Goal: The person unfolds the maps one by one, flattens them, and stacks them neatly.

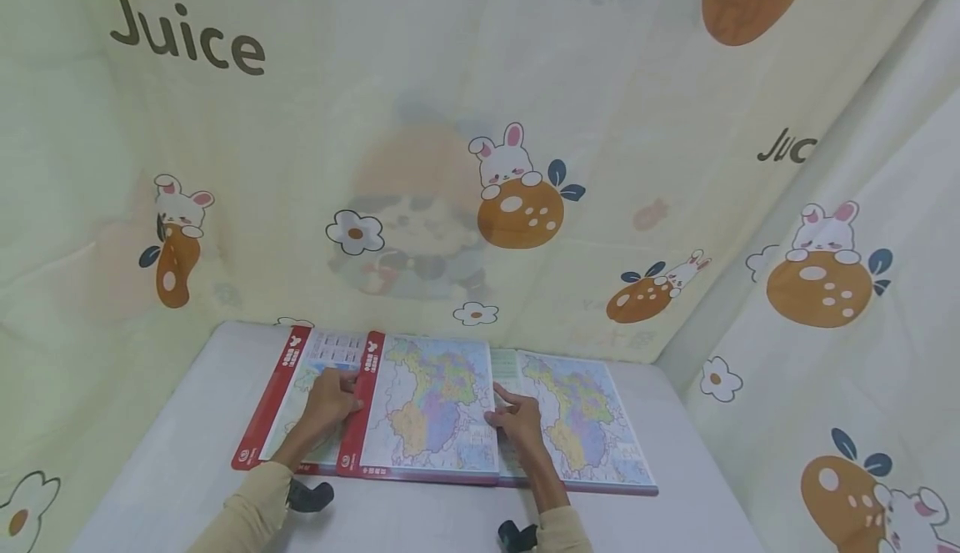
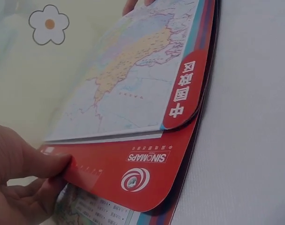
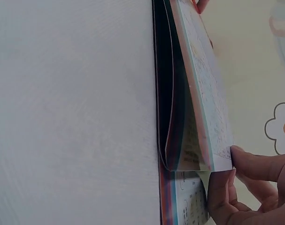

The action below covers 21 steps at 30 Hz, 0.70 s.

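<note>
From the head, holding the top map (image 1: 429, 411) over lower map sheets (image 1: 581, 419) on the table (image 1: 157, 478), left hand (image 1: 330, 401) at left, right hand (image 1: 520, 421) at right. From the left wrist, pinching the red border (image 2: 115, 176) between thumb (image 2: 50, 166) and bent fingers (image 2: 47, 197). From the right wrist, likewise pinching the opposite edge (image 3: 222, 164), perhaps through several layers, hard to tell.

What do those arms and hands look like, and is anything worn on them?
They are a person's: the left hand and right hand are bare, without gloves. Both arms have beige sleeves, and a small black rounded device juts out beside each sleeve end. No cables show.
</note>
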### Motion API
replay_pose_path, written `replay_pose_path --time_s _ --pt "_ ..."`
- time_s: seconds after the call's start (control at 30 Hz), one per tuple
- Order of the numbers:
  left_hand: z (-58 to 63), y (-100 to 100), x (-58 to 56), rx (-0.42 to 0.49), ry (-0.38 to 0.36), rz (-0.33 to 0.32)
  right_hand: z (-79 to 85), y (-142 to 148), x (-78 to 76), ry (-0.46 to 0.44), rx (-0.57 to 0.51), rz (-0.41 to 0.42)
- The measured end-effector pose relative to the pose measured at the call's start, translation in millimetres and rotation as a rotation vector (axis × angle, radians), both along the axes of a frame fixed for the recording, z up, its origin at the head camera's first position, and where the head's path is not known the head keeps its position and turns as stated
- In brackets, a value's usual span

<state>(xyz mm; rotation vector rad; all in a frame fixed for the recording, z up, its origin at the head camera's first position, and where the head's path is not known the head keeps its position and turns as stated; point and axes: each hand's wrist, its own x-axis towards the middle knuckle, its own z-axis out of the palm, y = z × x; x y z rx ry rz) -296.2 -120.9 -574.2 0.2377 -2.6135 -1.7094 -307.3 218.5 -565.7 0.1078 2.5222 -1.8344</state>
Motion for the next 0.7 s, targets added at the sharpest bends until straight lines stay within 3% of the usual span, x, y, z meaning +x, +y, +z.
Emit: replay_pose_path --time_s 0.3,0.7 --pt "-2.3 2 -3.6 -0.065 0.044 0.005 3.1 4 -7.2 -0.031 0.028 -0.028" --pt "-1.1 3 -0.4 -0.054 0.070 0.010 11.0 23 -10.1 -0.026 0.024 -0.050"
